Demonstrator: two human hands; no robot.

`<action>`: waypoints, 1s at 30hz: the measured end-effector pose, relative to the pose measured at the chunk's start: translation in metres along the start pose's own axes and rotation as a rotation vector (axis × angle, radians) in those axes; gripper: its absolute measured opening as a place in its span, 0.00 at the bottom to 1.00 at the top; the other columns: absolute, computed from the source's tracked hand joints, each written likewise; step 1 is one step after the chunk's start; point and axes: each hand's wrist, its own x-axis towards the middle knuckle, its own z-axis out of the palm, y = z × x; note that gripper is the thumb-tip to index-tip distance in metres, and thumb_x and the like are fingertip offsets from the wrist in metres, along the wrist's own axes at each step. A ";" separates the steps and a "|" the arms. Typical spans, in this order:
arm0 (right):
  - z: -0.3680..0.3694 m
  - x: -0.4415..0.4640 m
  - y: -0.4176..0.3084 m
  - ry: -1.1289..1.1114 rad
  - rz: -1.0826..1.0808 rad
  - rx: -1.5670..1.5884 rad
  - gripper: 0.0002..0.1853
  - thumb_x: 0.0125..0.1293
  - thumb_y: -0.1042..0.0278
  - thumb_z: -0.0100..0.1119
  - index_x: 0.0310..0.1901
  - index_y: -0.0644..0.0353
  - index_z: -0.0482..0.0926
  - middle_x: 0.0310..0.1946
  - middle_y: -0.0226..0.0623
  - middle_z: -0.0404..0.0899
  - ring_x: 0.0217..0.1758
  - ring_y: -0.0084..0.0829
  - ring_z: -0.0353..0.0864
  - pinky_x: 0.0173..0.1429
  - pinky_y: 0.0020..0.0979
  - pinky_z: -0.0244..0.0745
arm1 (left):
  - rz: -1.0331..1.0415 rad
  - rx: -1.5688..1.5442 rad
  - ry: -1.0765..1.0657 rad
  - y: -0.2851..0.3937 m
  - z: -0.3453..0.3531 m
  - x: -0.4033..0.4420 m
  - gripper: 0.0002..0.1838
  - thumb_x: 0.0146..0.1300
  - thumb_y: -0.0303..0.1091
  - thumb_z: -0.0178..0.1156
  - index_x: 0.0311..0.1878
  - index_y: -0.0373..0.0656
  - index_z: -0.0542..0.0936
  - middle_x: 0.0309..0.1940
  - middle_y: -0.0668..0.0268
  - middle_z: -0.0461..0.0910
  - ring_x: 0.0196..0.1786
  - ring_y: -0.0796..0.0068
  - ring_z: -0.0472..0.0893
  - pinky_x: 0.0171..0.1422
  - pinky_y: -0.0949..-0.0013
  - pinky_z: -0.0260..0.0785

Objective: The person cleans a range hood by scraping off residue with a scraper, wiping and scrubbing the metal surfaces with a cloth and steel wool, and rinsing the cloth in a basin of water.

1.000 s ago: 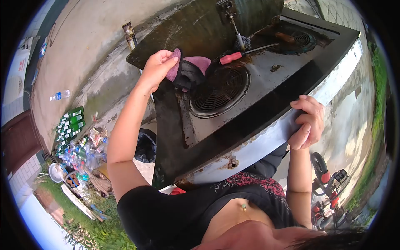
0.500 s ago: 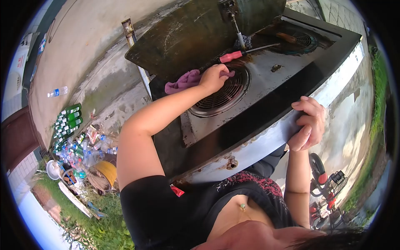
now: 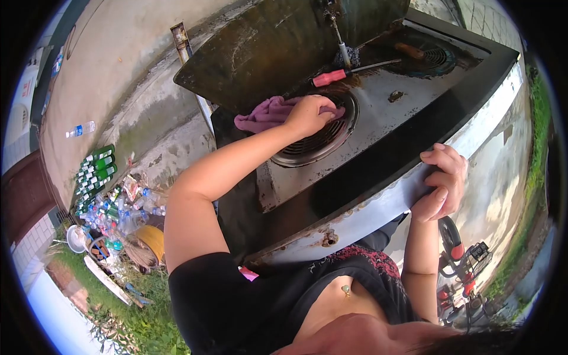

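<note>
My left hand [image 3: 309, 116] presses bunched purple cloth [image 3: 266, 113] against the upper part of a round vent grille [image 3: 307, 145]. Its fingers are curled on the cloth, which trails off to the left. The grille sits in a greasy, rust-stained metal panel [image 3: 378, 118] of a black-framed appliance. With bent fingers and thumb, my right hand [image 3: 442, 182] grips the silvery front edge [image 3: 378, 213] of that appliance. Just above the grille lies a screwdriver [image 3: 330, 77] with a red handle, its shaft pointing right.
A dark, grimy panel [image 3: 248, 59] stands raised behind the grille. Beyond the screwdriver is a second round vent [image 3: 436, 57]. Green bottles [image 3: 97, 171], plastic bottles [image 3: 127, 216] and a yellow container [image 3: 152, 241] are on the ground at left. A red-and-black cycle [image 3: 467, 266] stands at lower right.
My left hand has gone from holding the cloth up at the left to pressing it on the grille. A dark piece seen with the cloth earlier no longer shows. My right hand keeps its grip.
</note>
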 end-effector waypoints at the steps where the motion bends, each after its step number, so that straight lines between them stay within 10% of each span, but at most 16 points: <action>1: 0.001 0.000 0.000 0.010 0.000 0.006 0.16 0.64 0.63 0.38 0.19 0.58 0.64 0.28 0.41 0.80 0.35 0.41 0.80 0.38 0.33 0.64 | 0.035 0.068 0.035 -0.010 0.004 0.016 0.07 0.53 0.26 0.63 0.36 0.37 0.80 0.31 0.60 0.80 0.35 0.71 0.80 0.41 0.70 0.70; 6: 0.002 -0.001 0.000 0.038 -0.010 0.020 0.15 0.62 0.65 0.39 0.19 0.58 0.64 0.28 0.41 0.80 0.35 0.40 0.80 0.37 0.31 0.64 | 0.046 0.183 0.155 -0.018 0.016 0.024 0.07 0.54 0.27 0.60 0.37 0.38 0.78 0.33 0.56 0.79 0.38 0.57 0.78 0.43 0.62 0.69; 12: -0.001 -0.001 0.002 0.013 -0.023 0.028 0.12 0.60 0.66 0.40 0.19 0.56 0.64 0.28 0.38 0.81 0.36 0.38 0.80 0.36 0.30 0.63 | -0.084 0.193 -0.481 0.031 -0.052 -0.014 0.06 0.55 0.28 0.60 0.34 0.38 0.77 0.28 0.58 0.77 0.36 0.62 0.78 0.41 0.67 0.68; 17: 0.000 0.000 0.005 0.015 -0.051 0.061 0.10 0.57 0.67 0.43 0.19 0.55 0.65 0.29 0.37 0.81 0.35 0.37 0.80 0.36 0.29 0.61 | 0.122 0.974 0.031 0.028 -0.044 0.052 0.08 0.57 0.32 0.56 0.30 0.38 0.82 0.44 0.57 0.74 0.42 0.51 0.77 0.46 0.53 0.71; 30: -0.004 -0.001 0.011 -0.012 -0.051 0.105 0.05 0.49 0.67 0.48 0.20 0.52 0.64 0.32 0.30 0.81 0.37 0.31 0.81 0.32 0.27 0.57 | 0.017 0.115 0.029 -0.058 0.020 0.164 0.38 0.49 0.15 0.50 0.67 0.50 0.63 0.56 0.54 0.73 0.57 0.62 0.74 0.58 0.67 0.67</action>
